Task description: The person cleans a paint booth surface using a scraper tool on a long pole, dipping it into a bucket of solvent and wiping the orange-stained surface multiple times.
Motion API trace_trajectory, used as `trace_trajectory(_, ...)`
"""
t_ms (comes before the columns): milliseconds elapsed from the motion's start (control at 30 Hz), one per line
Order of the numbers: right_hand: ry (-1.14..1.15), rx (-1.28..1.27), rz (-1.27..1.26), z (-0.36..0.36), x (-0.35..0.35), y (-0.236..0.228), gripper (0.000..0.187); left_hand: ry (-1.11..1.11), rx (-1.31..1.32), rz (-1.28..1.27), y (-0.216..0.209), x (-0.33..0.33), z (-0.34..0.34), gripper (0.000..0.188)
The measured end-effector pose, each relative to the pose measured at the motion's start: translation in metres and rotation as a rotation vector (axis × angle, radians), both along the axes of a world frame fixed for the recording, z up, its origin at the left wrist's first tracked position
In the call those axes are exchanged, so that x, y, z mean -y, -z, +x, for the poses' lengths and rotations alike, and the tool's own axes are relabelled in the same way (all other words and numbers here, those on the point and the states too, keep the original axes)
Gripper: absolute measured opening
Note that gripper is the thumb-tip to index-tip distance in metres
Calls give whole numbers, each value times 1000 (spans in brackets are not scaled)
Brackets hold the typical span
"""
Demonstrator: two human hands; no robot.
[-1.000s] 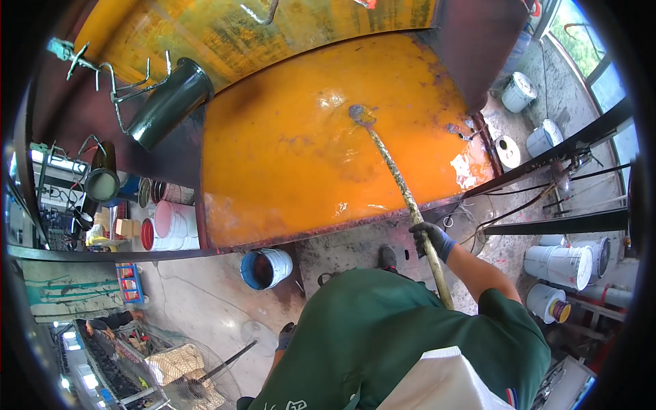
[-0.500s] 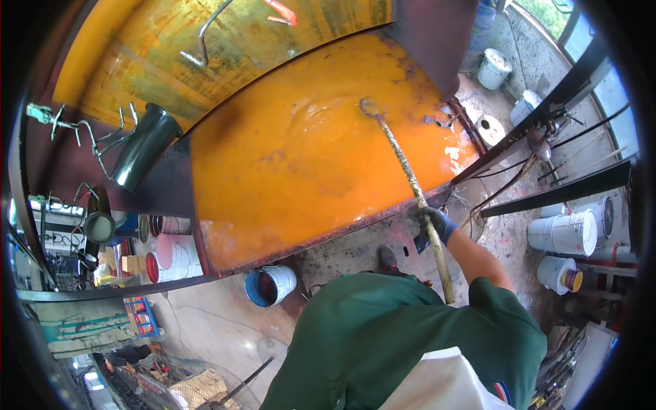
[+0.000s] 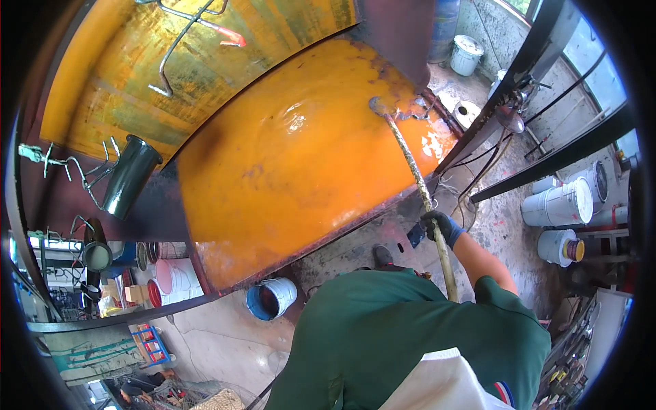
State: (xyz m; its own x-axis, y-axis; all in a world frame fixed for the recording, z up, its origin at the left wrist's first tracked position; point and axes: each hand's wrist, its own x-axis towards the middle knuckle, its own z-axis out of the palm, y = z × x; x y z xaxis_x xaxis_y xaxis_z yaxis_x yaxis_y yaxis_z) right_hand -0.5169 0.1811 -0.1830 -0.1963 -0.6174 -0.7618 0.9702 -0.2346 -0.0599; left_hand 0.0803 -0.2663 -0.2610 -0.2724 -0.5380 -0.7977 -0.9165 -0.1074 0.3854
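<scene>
My right hand, in a dark glove with a blue cuff, is closed round a long, paint-spattered pole. The pole's upper end runs back beside my green shirt. At its far end a grey, rounded head meets the orange liquid near the tank's right side. This liquid fills a wide tank with a dark rim and has dull patches of film on it. Grey, crusty scum lies beyond the head by the right rim. My left hand does not show.
A dark green tube hangs from wire hooks at the left. Above the tank, a bent metal hook hangs before a yellow-stained panel. A blue-and-white bucket stands by the near rim. White pails and slanting dark beams are at right.
The pole's head has moved right across the liquid toward the scum by the right rim. My view has shifted, so the hanging hook and tube appear farther left and lower.
</scene>
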Motion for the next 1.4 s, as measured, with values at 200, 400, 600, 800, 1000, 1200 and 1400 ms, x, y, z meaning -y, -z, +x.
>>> trace_trajectory(200, -72, -306, 324, 34, -23, -48, 17, 33, -3, -3, 0, 7, -10, 52)
trace_trajectory(400, -131, -476, 502, 82, -60, -78, 20, 64, 0, -3, -2, 12, -17, 52)
trace_trajectory(600, -200, -667, 826, 105, -66, -86, 20, 82, -5, -3, 0, 15, -25, 52)
trace_trajectory(800, -370, -852, 1320, 77, -93, -53, 30, 102, -11, -4, 0, 20, -25, 53)
trace_trajectory(1000, -686, -1065, 1629, 75, -124, -42, 34, 109, -15, -9, 1, 24, -18, 53)
trace_trajectory(1200, -620, -1005, 1487, 116, -143, -43, 31, 116, -18, -3, -1, 26, -16, 53)
trace_trajectory(1400, -407, -670, 1032, 162, -119, -79, 27, 121, -29, 8, 2, 25, -20, 54)
